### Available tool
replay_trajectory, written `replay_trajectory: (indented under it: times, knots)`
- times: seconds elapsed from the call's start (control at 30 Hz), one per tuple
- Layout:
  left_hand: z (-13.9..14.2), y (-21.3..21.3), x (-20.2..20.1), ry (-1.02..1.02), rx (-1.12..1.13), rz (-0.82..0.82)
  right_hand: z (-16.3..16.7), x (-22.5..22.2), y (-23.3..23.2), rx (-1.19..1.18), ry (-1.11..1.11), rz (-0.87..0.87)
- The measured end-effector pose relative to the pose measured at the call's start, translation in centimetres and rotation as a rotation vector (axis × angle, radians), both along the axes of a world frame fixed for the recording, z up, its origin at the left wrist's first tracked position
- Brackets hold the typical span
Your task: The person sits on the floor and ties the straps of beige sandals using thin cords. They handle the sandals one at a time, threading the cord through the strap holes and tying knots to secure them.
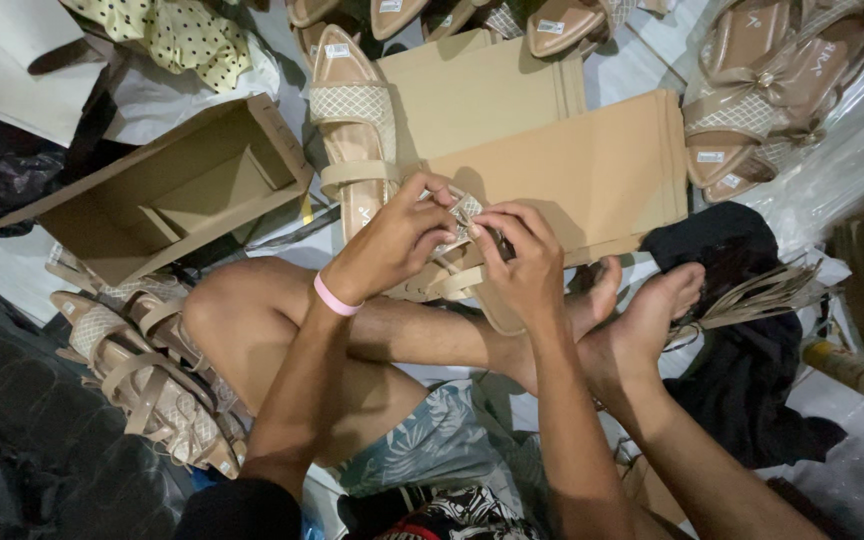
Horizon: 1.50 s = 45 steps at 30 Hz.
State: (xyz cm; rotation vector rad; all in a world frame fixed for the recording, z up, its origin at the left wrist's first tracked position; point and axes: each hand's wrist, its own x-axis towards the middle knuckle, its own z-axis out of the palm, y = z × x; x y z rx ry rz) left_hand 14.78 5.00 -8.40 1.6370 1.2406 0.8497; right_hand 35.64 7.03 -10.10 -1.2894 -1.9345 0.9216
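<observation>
Left hand (392, 240), pink band at the wrist, pinches the woven bow ornament (464, 212) of a tan sandal (452, 282) resting across the person's crossed legs; its fingers are clenched on the ornament's left edge. Right hand (520, 262) closes thumb and forefinger on the ornament's right side, the remaining fingers curled beneath the strap. The sandal sits at frame centre, sole partly hidden by both hands.

Judgement: the work is fine handling of the ornament. It is best done with the sandal braced against the leg, the pinch kept close to the attachment point, and tension kept even so the weave does not distort.

Surroundings: an open cardboard shoebox (167, 190) at 10 o'clock; flattened tan cardboard sheets (572, 160) at 1 o'clock; a matching sandal (354, 120) at 12 o'clock; more sandals (772, 90) on clear plastic at 2 o'clock; a heap of sandals (147, 375) at 8 o'clock; black cloth (742, 370) at 4 o'clock. The floor is crowded, and the person's own feet lie just beside the working hands
</observation>
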Motion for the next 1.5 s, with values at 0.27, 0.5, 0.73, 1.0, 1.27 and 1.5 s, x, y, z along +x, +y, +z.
replay_trajectory:
  times: [0.27, 0.5, 0.73, 1.0, 1.27, 1.5]
  knots:
    - [0.1, 0.0, 0.0, 0.039, 0.012, -0.005, -0.3, -0.1, -0.1, 0.009, -0.006, -0.010]
    - [0.0, 0.0, -0.1, 0.010, -0.013, -0.015, -0.4, -0.1, -0.3, -0.004, -0.014, -0.028]
    - [0.5, 0.0, -0.2, 0.019, -0.003, -0.014, -0.1, 0.5, -0.1, -0.098, 0.030, -0.013]
    - [0.3, 0.4, -0.8, -0.274, -0.252, 0.033, -1.5, 1.9, -1.9, -0.381, 0.269, -0.114]
    - [0.2, 0.2, -1.0, -0.105, -0.149, -0.026, -2.3, 2.0, -3.5, -0.200, 0.209, -0.176]
    - [0.1, 0.3, -0.7, -0.225, -0.274, 0.005, -0.5, 1.6, -3.0, -0.148, 0.055, -0.186]
